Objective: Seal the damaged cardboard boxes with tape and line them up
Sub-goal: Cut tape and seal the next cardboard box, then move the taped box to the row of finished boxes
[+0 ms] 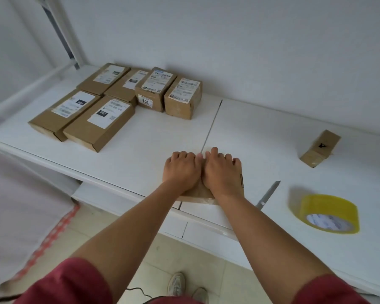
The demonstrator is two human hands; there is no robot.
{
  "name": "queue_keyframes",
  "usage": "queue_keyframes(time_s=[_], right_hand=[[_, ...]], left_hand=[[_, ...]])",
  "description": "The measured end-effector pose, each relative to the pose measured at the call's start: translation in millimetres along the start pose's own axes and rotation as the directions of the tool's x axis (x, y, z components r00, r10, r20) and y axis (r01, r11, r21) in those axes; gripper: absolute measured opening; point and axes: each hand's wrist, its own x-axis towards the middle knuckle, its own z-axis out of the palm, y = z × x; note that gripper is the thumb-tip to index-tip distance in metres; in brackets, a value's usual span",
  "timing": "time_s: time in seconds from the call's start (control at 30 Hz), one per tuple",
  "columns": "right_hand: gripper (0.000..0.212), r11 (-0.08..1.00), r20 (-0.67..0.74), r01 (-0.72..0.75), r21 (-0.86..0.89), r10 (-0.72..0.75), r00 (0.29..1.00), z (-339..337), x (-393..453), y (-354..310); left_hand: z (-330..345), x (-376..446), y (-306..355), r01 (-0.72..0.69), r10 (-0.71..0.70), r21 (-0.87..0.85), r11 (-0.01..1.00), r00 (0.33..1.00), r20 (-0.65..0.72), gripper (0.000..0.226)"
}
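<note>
I'm reading "201" upside down on the white sticker on the front face of the tall box point(153, 89). Left of the tall box, nearer me, a flat box point(100, 122) is showing "060" in a black patch on its label, also inverted. Left of that, another flat box point(64, 112) is carrying a similar black patch, digits too blurred. Remaining label print isn't resolving.
</note>
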Motion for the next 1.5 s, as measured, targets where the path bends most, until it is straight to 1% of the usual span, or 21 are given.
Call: queue_keyframes(time_s=[0.1,0.23,0.43,0.53,0.6,0.67,0.73,0.8,0.9,0.97,1.0,1.03,1.07,1.1,1.13,1.17,1.2,1.23,1.3,1.4,1.5], right_hand=[[0.032,0.996,-0.024,-0.007,0.086,0.009,1.0,-0.8,1.0,5.4],[0.032,0.999,-0.033,0.01,0.048,-0.008,0.999,-0.7,-1.8,5.6],[0.036,0.991,-0.067,0.004,0.137,0.005,0.998,-7.0,-3.4,5.6],[0.044,0.987,-0.054,-0.06,0.149,0.069,0.996,-6.8,-3.4,4.6],[0.051,0.987,-0.025,-0.097,0.128,0.101,0.995,-5.8,-1.9,1.5],[0.06,0.987,0.011,-0.121,0.106,0.121,0.993,-3.9,1.9,-1.8],[0.062,0.96,0.028,-0.192,0.204,0.19,0.981,-4.3,8.5,-4.0],[0.062,0.927,0.01,-0.246,0.283,0.254,0.967,-4.7,15.9,-5.6],[0.063,0.903,-0.129,-0.211,0.374,0.276,0.953,-12.0,24.6,-25.9],[0.052,0.851,-0.275,-0.214,0.479,0.377,0.884,-23.1,33.8,-50.0],[0.045,0.781,-0.322,-0.251,0.572,0.496,0.807,-30.1,40.1,-62.0],[0.048,0.634,-0.28,-0.307,0.71,0.654,0.703,-38.9,47.0,-72.9],[0.057,0.379,-0.107,-0.35,0.857,0.793,0.599,-47.3,51.8,-83.8],[0.069,0.028,0.183,-0.359,0.933,0.822,0.539,-53.4,52.0,-95.2],[0.08,-0.309,0.456,-0.34,0.888,0.687,0.566,-55.8,50.6,-105.6],[0.088,-0.557,0.603,-0.326,0.764,0.435,0.669,-54.8,49.3,-114.6],[0.093,-0.693,0.605,-0.327,0.643,0.197,0.771,-53.7,47.3,-123.8],[0.095,-0.742,0.534,-0.323,0.587,0.055,0.844,-50.6,46.6,-132.8],[0.088,-0.77,0.463,-0.287,0.569,0.011,0.886,-43.1,48.3,-150.6],[0.088,-0.764,0.458,-0.279,0.582,0.025,0.888,-26.7,52.6,-171.5],[0.094,-0.673,0.547,-0.417,0.611,-0.021,0.837,-8.3,58.0,-182.7]], left_hand=[[2.3,-3.5,5.8,-0.005,0.004,0.153,0.988,1.0,0.008,0.06],[1.3,-5.6,9.9,0.031,-0.03,0.17,0.985,1.0,-0.007,0.058],[-10.4,-9.1,8.5,0.179,-0.182,-0.062,0.982,0.982,-0.045,0.065],[-16.9,-10.7,-1.5,0.273,-0.268,-0.091,0.958,0.961,0.069,0.073],[-19.8,-11.9,-10.2,0.327,-0.302,-0.208,0.922,0.942,0.145,0.077],[-25.1,-10.2,-22.0,0.411,-0.357,-0.406,0.816,0.911,0.205,0.073],[-31.4,-5.1,-38.9,0.487,-0.383,-0.661,0.571,0.87,0.311,0.064],[-40.4,0.2,-55.7,0.506,-0.292,-0.803,0.314,0.857,0.426,0.052],[-69.9,3.3,-68.6,0.457,-0.101,-0.879,0.139,0.889,0.446,0.043],[-93.0,8.3,-73.3,0.342,-0.083,-0.934,0.1,0.939,0.335,0.043],[-103.8,9.8,-76.2,0.227,-0.095,-0.967,0.117,0.972,0.216,0.045],[-113.5,10.1,-79.9,0.07,-0.095,-0.985,0.159,0.994,0.055,0.048],[-122.5,9.4,-85.2,-0.107,-0.066,-0.962,0.252,0.99,-0.128,0.051],[-130.0,7.4,-92.2,-0.283,0.015,-0.871,0.401,0.953,-0.303,0.052],[-133.8,6.0,-101.5,-0.441,0.144,-0.711,0.548,0.887,-0.439,0.053],[-131.9,6.7,-112.1,-0.579,0.316,-0.511,0.635,0.799,-0.512,0.055],[-125.9,8.1,-123.1,-0.688,0.484,-0.316,0.653,0.7,-0.525,0.057],[-119.5,8.6,-133.4,-0.752,0.599,-0.181,0.634,0.625,-0.5,0.058],[-110.5,7.4,-152.8,-0.776,0.655,-0.132,0.617,0.599,-0.46,0.061],[-103.4,10.7,-179.8,-0.759,0.64,-0.118,0.641,0.613,-0.464,0.065],[-98.0,16.3,-200.3,-0.73,0.658,0.0,0.683,0.616,-0.433,0.068]])
